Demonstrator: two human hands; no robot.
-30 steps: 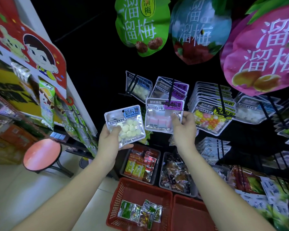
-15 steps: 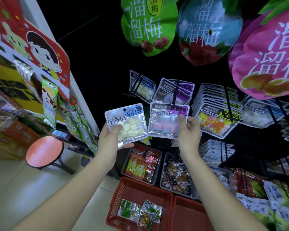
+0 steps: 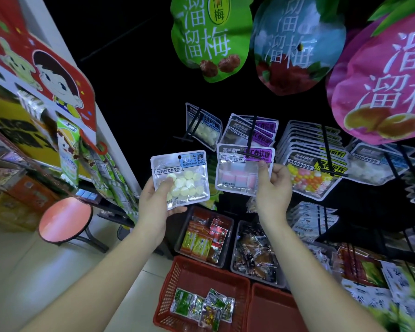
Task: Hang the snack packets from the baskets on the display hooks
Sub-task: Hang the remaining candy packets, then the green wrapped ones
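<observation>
On the dark wall, many hanging packets (image 3: 309, 144) already fill the hooks (image 3: 252, 133). Down in the red basket (image 3: 201, 262), a few loose packets (image 3: 201, 305) wait. The right hand (image 3: 273, 188) pinches a purple packet (image 3: 240, 173) at its hook. The left hand (image 3: 156, 202) holds a white candy packet (image 3: 185, 178).

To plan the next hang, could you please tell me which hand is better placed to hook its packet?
Right. The right hand holds the purple-labelled packet with its top at the tip of the hook bearing matching packets; the left hand holds the blue-labelled packet clear of any hook.
</observation>
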